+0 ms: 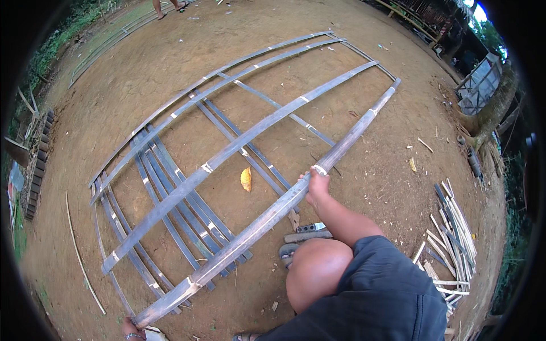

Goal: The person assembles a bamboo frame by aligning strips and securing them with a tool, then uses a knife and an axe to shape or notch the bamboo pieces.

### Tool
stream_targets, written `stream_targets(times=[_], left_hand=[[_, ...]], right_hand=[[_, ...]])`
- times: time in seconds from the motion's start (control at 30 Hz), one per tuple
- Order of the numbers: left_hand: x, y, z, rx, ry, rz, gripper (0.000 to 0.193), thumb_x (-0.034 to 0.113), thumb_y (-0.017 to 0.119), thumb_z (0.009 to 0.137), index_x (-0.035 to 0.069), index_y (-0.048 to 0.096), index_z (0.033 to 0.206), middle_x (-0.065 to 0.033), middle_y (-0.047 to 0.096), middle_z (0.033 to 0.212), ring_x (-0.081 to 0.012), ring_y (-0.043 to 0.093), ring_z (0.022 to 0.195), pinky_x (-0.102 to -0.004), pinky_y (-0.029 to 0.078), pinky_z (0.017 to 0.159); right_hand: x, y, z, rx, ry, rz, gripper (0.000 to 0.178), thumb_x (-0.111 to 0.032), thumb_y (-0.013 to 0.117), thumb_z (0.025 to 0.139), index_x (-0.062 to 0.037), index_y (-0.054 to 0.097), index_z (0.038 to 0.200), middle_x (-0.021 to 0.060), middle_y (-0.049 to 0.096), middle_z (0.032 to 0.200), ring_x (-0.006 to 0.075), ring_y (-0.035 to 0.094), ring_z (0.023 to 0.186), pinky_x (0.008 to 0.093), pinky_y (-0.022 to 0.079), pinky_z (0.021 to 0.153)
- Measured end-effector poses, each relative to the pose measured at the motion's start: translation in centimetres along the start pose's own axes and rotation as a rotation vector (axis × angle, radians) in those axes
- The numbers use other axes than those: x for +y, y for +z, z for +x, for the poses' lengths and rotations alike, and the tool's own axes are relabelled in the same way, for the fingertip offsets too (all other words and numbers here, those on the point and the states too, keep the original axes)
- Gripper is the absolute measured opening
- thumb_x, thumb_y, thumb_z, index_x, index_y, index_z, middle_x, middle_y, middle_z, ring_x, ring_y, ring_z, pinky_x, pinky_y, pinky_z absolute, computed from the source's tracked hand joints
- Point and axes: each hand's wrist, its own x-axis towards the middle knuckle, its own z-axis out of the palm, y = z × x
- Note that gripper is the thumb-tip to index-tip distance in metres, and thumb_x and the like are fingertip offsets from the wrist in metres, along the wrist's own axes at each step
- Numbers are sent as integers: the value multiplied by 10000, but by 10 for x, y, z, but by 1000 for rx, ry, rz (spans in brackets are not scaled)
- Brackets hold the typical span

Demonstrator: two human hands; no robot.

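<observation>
A thick split-bamboo pole point(250, 224) runs slantwise along the near side of a lattice of bamboo strips on the ground. My right hand point(317, 186) wraps round this pole beside a pale node. At its lower left end, my left hand point(131, 328) grips the tip, partly cut off by the picture's edge. Beyond the pole lie long, curved slats point(227, 149). Thinner cross strips point(199, 216) pass beneath them, several bunched together at the left middle. Beside my knee are a knife-like tool with a holed handle point(311, 227) and a short stick point(307, 236).
A yellow husk-like piece point(245, 179) rests on the dirt within the lattice. Split sticks point(452, 244) are heaped at the right, near a tree trunk point(500, 105). A thin rod point(82, 256) lies at the left. Another person's feet point(170, 8) show at the far top.
</observation>
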Motion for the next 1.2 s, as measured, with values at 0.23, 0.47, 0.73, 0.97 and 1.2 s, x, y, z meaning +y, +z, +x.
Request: stream_targets(times=[0.23,0.47,0.73,0.97,1.2], left_hand=[[-48,44,-1,-46,119,-66,356,327,522,1043,-1,607,1150,-128,695,1051,-288,687,918,-446,584,839],[-47,59,-16,20,145,39,492,426,563,1018,-13,611,1234,-165,697,1129,-306,701,915,-443,591,801],[-15,2,33,57,192,74,612,503,570,991,-54,599,1245,-170,697,1131,-326,710,927,-444,601,785],[-36,-16,42,322,193,770,919,739,321,974,-62,596,1333,-210,664,1251,-335,608,1143,-418,451,1023],[-74,13,69,-46,60,145,556,478,509,1023,-2,581,1294,-158,687,1150,-329,709,942,-459,612,781]], right_hand=[[-14,-11,52,-29,-109,-53,242,-109,587,998,-17,405,1129,152,595,900,267,655,662,411,570,527],[-19,-14,65,64,-92,-94,192,-121,590,1001,-2,473,1095,140,615,874,270,672,681,420,580,553],[-3,0,37,6,-15,-70,253,-126,578,1011,-42,385,1152,141,605,895,270,674,669,415,580,535],[13,-3,23,64,33,-79,219,-127,579,1010,-11,413,1095,150,592,924,281,671,704,442,595,578],[41,-65,88,-47,99,-517,634,-281,694,942,-37,284,1360,203,547,1263,331,653,1029,491,592,762]])
